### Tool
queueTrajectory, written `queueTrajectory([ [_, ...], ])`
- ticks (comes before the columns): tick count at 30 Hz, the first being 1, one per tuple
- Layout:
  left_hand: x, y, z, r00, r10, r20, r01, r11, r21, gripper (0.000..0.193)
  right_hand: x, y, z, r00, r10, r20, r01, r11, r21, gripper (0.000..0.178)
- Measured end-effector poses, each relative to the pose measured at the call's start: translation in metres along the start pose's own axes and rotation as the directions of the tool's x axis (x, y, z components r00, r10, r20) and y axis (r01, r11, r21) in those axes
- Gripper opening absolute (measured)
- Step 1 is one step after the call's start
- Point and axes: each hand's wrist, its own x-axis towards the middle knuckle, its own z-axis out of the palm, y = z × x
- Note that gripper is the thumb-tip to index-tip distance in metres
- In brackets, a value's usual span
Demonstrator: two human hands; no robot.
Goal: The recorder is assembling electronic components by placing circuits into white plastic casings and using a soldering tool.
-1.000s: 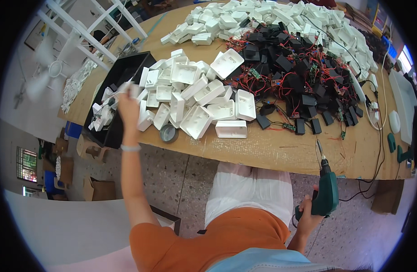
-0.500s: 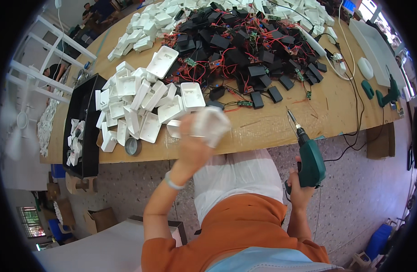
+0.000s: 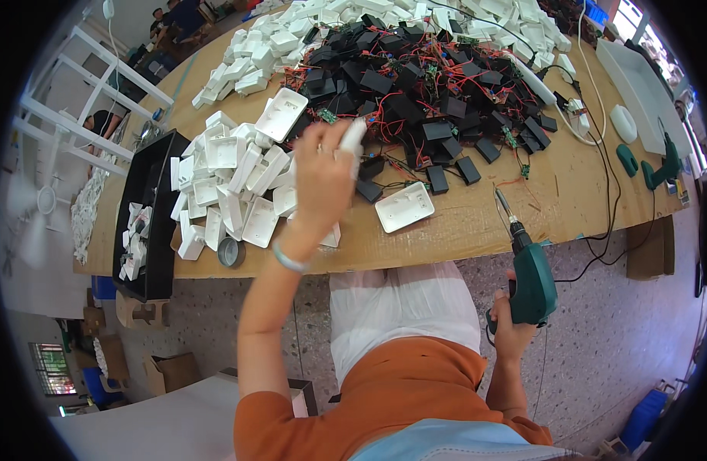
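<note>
My left hand (image 3: 322, 173) is raised over the table, fingers closed around a white plastic case (image 3: 353, 136) that is tilted edge-on and slightly blurred. Beyond it lies a big heap of black boxes (image 3: 403, 107) with red wires and small green circuit boards. To its left is a pile of white open cases (image 3: 246, 165). A single white case (image 3: 405, 207) lies open side up near the table's front edge. My right hand (image 3: 512, 319) grips a green power drill (image 3: 534, 284), its long thin bit pointing up over the table edge.
A black bin (image 3: 146, 223) with white pieces stands at the table's left end. A round metal tin (image 3: 230, 252) sits near the front edge. Dark cables (image 3: 610, 184), a white tray (image 3: 637, 92) and another green tool (image 3: 660, 165) are at the right.
The white case my left hand was carrying now lies on the table. That hand has moved up and away and holds another white case. My right hand keeps the drill in nearly the same place.
</note>
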Motion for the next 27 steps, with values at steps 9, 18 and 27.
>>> queueTrajectory([
  [9, 0.043, -0.063, 0.006, 0.791, 0.413, 0.451, -0.571, 0.764, 0.301, 0.003, -0.004, 0.007, -0.001, 0.995, -0.089, 0.054, 0.088, 0.996, 0.031, 0.044],
  [18, 0.034, -0.068, -0.014, 0.754, 0.422, 0.503, -0.540, 0.835, 0.108, 0.034, -0.002, -0.001, -0.001, 0.999, -0.023, 0.028, 0.022, 0.999, 0.030, 0.046],
  [27, 0.053, -0.067, 0.022, 0.640, 0.510, 0.575, -0.739, 0.613, 0.279, 0.029, -0.006, 0.006, 0.001, 0.999, -0.029, 0.030, 0.027, 0.997, 0.072, 0.043],
])
